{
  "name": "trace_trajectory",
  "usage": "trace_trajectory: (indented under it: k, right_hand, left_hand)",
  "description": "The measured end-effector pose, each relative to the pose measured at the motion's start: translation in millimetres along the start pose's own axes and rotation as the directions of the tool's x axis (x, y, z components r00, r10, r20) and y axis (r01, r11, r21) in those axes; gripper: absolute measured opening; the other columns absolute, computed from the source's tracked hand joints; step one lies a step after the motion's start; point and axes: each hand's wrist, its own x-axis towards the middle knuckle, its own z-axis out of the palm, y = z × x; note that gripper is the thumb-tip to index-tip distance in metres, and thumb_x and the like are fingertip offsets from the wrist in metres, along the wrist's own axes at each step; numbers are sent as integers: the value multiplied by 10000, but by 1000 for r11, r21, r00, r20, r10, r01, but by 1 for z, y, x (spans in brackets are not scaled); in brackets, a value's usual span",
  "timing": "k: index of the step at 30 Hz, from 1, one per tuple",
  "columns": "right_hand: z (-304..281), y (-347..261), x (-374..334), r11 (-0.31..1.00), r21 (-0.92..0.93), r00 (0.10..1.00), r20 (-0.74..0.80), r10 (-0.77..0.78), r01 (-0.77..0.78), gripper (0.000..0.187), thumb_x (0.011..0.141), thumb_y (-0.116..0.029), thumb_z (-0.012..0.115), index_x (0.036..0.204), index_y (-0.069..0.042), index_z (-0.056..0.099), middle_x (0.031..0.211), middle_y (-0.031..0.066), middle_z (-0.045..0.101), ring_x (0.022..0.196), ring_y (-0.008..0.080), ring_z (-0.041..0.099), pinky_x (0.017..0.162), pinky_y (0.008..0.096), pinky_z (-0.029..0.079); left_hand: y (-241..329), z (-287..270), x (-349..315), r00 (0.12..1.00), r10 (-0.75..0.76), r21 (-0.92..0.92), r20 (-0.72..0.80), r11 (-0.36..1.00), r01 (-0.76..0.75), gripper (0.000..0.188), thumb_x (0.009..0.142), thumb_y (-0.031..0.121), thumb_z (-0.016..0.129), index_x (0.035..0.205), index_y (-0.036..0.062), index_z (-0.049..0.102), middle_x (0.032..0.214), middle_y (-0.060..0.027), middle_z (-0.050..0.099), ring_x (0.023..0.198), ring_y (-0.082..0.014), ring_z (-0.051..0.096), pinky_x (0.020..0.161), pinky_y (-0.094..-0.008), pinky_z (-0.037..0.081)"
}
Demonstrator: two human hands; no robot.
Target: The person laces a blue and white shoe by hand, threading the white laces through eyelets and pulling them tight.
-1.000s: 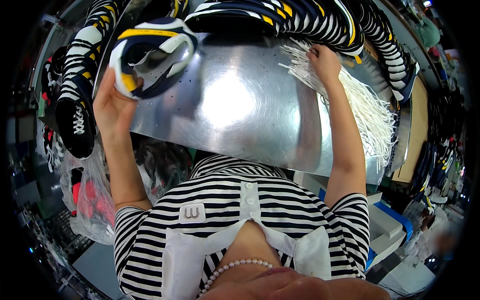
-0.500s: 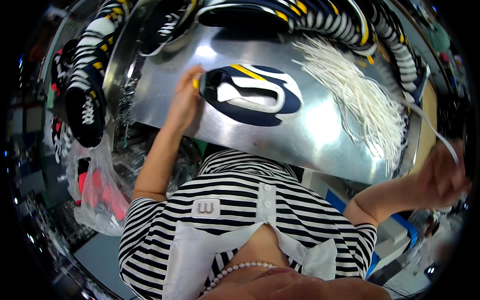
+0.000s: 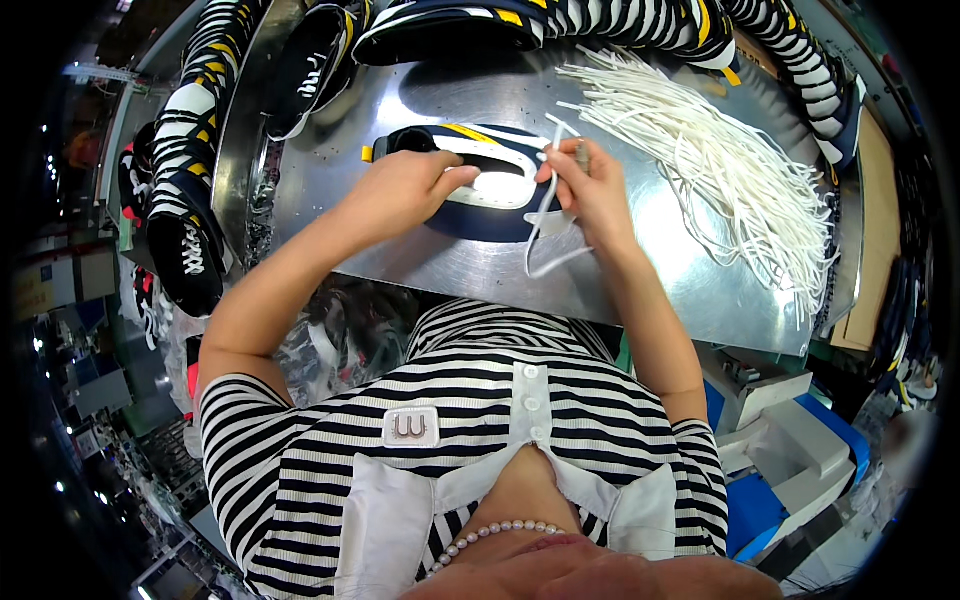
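A navy shoe upper (image 3: 470, 222) with a white eyelet panel and a yellow stripe lies on the metal table (image 3: 400, 258), its heel end to the left. Over its opening, my left hand (image 3: 408, 192) grips the edge, with some fingertips hidden inside. My right hand (image 3: 592, 190) pinches a white shoelace (image 3: 541, 235) beside the shoe's other end. One end of the lace sticks up above the fingers, and the rest hangs in a loop toward the table's near edge.
A large bundle of white shoelaces (image 3: 715, 165) lies to the right. Nested rows of similar shoes curve along the back (image 3: 625, 32), the left (image 3: 195, 115) and the right (image 3: 795, 90). A single laced shoe (image 3: 310, 70) stands back left. Grey and blue equipment (image 3: 780, 460) sits low at right.
My right hand has come in from the far right, bringing the lace to the shoe upper. The left hand has moved from the heel to the opening.
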Motion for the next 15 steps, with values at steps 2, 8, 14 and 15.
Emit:
trace_trajectory:
  k: [2,8,14,15]
  right_hand:
    - [5,8,8,1000,18,1000,-13,13,-13,116,957,-121,624,1005,-25,579,787,59,682,464,11,386,399,181,244]
    - [8,11,2,1000,-4,999,-51,-12,12,104,966,-133,608,1003,-42,574,781,41,678,480,16,403,412,180,266]
    - [21,11,-6,970,-227,987,-113,-112,84,136,978,-167,601,1017,-37,592,800,27,691,528,27,460,487,187,369]
    - [20,12,-6,964,-244,984,-113,-138,107,136,979,-167,600,1011,-35,595,799,26,691,533,28,464,489,190,371]
  left_hand:
    - [-5,4,14,985,-120,-272,128,950,151,533,1004,497,490,1102,10,683,1065,-109,687,948,-255,648,807,-347,506]
    - [-28,24,30,945,86,-730,314,658,183,582,1011,506,488,1294,7,585,1215,-95,632,1132,-184,595,1007,-301,447]
    - [-13,30,28,953,54,-847,300,475,239,555,967,350,627,1361,-24,515,1324,-144,608,1226,-241,581,1073,-341,419]
    - [-24,25,35,890,223,-888,398,335,314,630,993,457,549,1375,-41,500,1406,-143,550,1294,-245,533,1127,-341,363]
